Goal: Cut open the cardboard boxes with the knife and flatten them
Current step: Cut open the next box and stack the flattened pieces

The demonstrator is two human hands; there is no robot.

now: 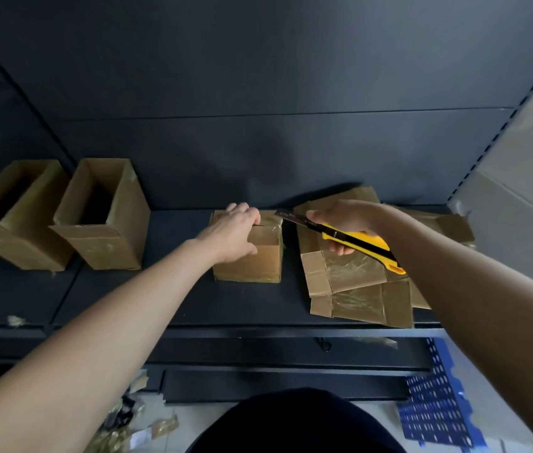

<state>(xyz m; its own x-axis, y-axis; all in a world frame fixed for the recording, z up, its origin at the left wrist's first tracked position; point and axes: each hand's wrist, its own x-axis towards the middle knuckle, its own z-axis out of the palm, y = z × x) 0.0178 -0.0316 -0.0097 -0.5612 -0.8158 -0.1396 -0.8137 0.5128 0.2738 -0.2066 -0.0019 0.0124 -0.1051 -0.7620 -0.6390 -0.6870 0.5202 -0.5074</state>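
Hands (232, 233) (346, 220) over dark metal shelf (160, 299)

Dark metal shelving with litter on the floor below

A dark shelf (160, 299) runs across the view, backed by a dark back panel (258, 76) and flanked by a slotted left upright (29, 103) and right upright (487, 138). A crumpled tape scrap (15, 320) lies near the shelf's front edge at far left. Below the shelf front lies a flat dark panel (284, 385). On the pale tiled floor (173, 410), a heap of crumpled tape and paper scraps (118, 429) sits at lower left and a blue perforated plastic grid (435, 403) at lower right. A pale wall surface (526, 197) rises beyond the right upright.
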